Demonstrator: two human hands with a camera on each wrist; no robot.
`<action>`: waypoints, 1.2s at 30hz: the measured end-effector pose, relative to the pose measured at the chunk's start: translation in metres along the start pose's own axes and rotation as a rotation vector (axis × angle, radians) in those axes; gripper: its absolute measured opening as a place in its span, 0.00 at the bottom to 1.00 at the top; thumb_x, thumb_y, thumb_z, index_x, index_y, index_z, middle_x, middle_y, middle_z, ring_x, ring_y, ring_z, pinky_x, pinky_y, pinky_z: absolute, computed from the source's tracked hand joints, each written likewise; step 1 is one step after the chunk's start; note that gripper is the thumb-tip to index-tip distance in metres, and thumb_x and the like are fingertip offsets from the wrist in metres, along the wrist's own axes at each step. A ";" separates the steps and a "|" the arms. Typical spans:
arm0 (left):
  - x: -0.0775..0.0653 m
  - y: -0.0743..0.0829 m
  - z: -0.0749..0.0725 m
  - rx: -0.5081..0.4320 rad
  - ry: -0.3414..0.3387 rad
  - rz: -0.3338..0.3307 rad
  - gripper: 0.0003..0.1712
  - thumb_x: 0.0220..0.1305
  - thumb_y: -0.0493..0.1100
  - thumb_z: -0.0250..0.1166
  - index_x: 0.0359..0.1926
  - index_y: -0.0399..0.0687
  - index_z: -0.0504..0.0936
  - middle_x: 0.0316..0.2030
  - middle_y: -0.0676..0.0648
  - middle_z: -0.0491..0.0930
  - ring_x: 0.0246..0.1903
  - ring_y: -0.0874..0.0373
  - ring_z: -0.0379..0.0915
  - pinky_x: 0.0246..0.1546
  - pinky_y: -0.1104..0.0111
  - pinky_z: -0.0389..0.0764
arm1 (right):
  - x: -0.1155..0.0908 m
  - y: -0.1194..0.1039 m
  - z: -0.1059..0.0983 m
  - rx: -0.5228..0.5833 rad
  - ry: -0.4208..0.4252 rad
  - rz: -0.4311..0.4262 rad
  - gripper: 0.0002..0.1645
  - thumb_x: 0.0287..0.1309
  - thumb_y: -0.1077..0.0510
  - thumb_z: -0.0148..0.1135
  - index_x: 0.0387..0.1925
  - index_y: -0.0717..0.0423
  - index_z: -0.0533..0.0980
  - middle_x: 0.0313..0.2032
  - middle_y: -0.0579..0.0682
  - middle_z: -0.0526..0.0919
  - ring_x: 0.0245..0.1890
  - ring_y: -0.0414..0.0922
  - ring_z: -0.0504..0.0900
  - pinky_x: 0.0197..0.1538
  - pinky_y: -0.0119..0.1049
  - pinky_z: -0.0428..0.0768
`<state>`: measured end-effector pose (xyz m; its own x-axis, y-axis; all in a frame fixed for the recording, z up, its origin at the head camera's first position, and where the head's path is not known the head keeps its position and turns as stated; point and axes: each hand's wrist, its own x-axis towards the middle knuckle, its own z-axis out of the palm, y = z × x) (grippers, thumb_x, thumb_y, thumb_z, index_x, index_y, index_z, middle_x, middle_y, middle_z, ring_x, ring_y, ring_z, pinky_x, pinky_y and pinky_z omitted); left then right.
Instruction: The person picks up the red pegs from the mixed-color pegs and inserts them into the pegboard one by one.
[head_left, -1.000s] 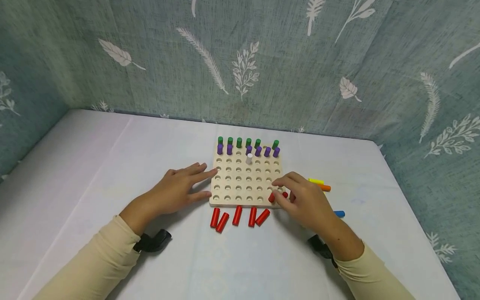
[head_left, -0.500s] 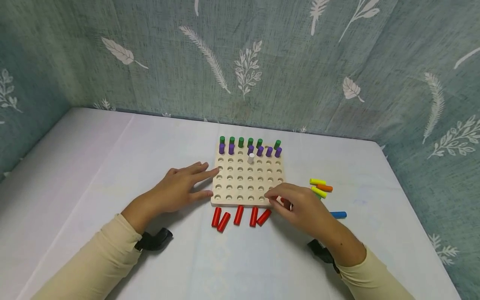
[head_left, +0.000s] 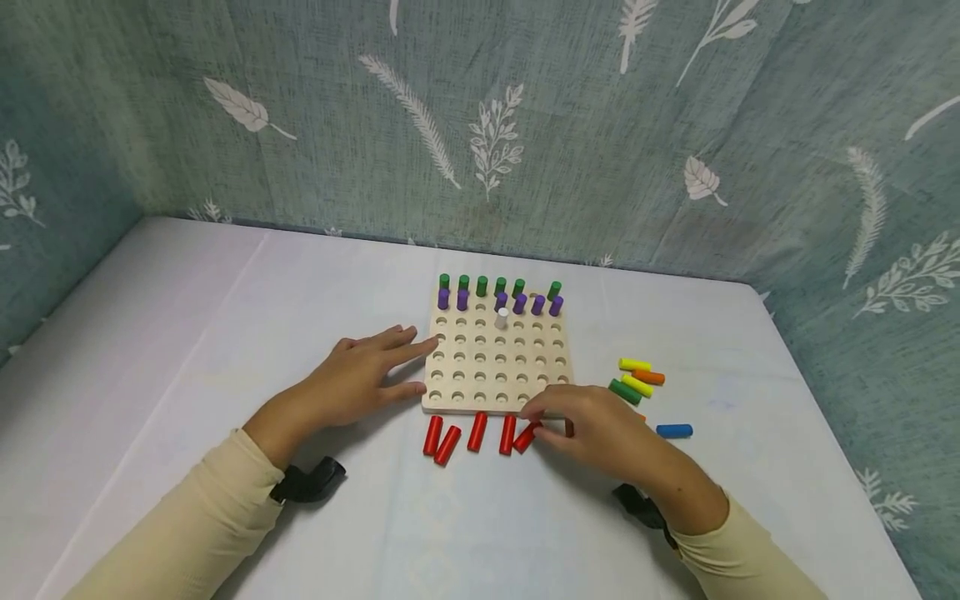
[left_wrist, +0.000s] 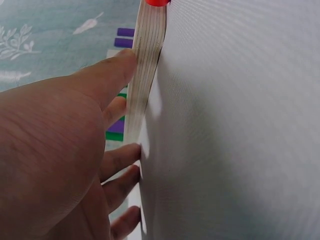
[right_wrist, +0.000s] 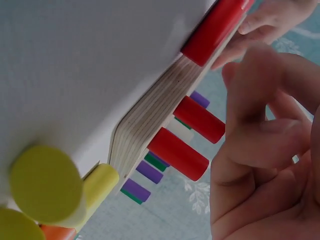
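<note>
A wooden pegboard (head_left: 490,367) lies mid-table. My left hand (head_left: 348,379) has its fingers spread, with thumb and fingertips at the board's left edge. By the near right corner is my right hand (head_left: 600,421), fingers loosely bent, thumb and fingertips around the right end of a lying red peg (head_left: 526,437). The right wrist view shows nothing held between these fingers. Two red pegs stand in the board there, one (right_wrist: 179,154) nearer the corner than the other (right_wrist: 200,120); the hand hides them from the head view. More red pegs (head_left: 477,432) lie along the front edge.
Green pegs (head_left: 482,286) and purple pegs (head_left: 520,304) stand in the two back rows, with a white peg (head_left: 501,318) just in front. Right of the board lie yellow pegs (head_left: 636,385), an orange peg (head_left: 649,377), a green peg (head_left: 625,392) and a blue peg (head_left: 674,431).
My right hand has come off the red peg at the board's near right corner and moved toward the front, down to the lying red pegs. The left hand stays put at the edge.
</note>
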<state>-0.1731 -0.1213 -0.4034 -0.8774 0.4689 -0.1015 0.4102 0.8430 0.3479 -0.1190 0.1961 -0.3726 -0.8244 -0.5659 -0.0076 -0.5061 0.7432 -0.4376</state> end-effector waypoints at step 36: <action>-0.001 0.000 -0.001 -0.011 0.004 0.009 0.41 0.65 0.63 0.64 0.76 0.71 0.60 0.76 0.45 0.60 0.76 0.45 0.53 0.63 0.42 0.61 | 0.002 0.003 0.008 -0.105 -0.165 0.028 0.20 0.57 0.56 0.71 0.53 0.44 0.83 0.35 0.36 0.82 0.31 0.32 0.73 0.36 0.29 0.74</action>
<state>-0.1725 -0.1219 -0.4029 -0.8748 0.4751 -0.0948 0.4150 0.8359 0.3591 -0.1206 0.1946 -0.3809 -0.7903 -0.5887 -0.1700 -0.5142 0.7880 -0.3387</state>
